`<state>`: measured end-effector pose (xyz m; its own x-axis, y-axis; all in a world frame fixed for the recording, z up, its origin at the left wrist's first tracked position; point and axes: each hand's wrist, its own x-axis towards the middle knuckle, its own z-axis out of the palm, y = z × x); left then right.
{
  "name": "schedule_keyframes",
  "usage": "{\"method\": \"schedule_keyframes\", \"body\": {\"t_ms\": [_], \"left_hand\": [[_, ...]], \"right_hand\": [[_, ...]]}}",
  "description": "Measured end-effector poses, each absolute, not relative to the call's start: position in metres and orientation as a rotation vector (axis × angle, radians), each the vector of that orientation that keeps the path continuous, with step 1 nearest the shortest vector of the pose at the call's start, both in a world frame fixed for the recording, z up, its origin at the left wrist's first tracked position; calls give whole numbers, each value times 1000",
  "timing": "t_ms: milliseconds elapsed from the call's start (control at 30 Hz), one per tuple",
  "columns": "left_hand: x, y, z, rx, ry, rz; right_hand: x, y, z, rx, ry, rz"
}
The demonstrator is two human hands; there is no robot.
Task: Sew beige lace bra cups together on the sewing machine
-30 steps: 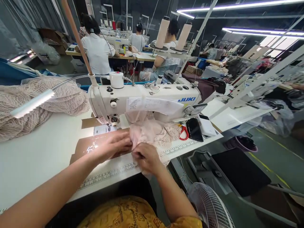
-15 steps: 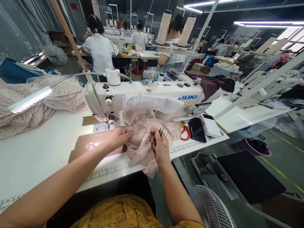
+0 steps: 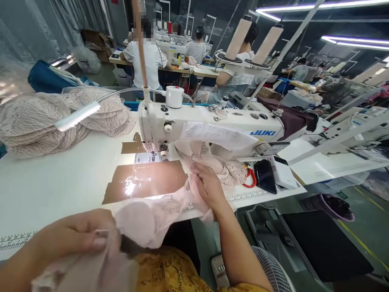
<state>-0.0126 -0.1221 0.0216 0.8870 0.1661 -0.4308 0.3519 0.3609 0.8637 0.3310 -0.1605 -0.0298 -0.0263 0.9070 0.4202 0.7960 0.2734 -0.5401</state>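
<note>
A pale pink lace garment (image 3: 152, 217) stretches from the sewing machine's bed across the table's front edge toward my body. My left hand (image 3: 75, 237) is low at the near left, closed and pinching one end of the garment. My right hand (image 3: 206, 184) is closed on the bunched fabric just in front of the white JUKI sewing machine (image 3: 212, 125). A paper note (image 3: 217, 134) hangs on the machine's front. The needle area (image 3: 161, 150) lies left of my right hand.
A heap of pink lace (image 3: 45, 119) sits at the table's far left under a strip lamp (image 3: 77, 116). Red-handled scissors (image 3: 249, 178), a black phone (image 3: 265, 175) and a white box (image 3: 282, 172) lie right of the machine. Other people sew at tables behind. A fan (image 3: 273, 271) stands below right.
My left hand has pulled back from the machine toward my body at the lower left, drawing the garment out long. My right hand stayed on the fabric near the machine. The view swung left.
</note>
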Motion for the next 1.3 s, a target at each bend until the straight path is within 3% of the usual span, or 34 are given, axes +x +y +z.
{"method": "schedule_keyframes", "body": {"t_ms": [167, 300, 367, 500, 767, 1000, 1300], "left_hand": [[-72, -134, 14, 1034, 946, 369], [-99, -121, 26, 1228, 1062, 925], [-104, -110, 30, 1417, 1061, 1030], [-94, -87, 23, 1556, 1249, 882], [-56, -81, -11, 1336, 752, 559], [-57, -85, -9, 1291, 633, 486], [-54, -79, -10, 1317, 557, 419]], "right_hand": [[335, -117, -32, -1676, -2129, 199], [344, -104, -25, -1791, -2045, 155], [336, -114, -16, -1751, -2074, 150], [296, -145, -1, -1627, -2133, 461], [213, -146, 1, -1345, -1988, 1020], [172, -117, -1, -1251, -1645, 1539], [152, -101, -2, -1100, -1600, 1678]]}}
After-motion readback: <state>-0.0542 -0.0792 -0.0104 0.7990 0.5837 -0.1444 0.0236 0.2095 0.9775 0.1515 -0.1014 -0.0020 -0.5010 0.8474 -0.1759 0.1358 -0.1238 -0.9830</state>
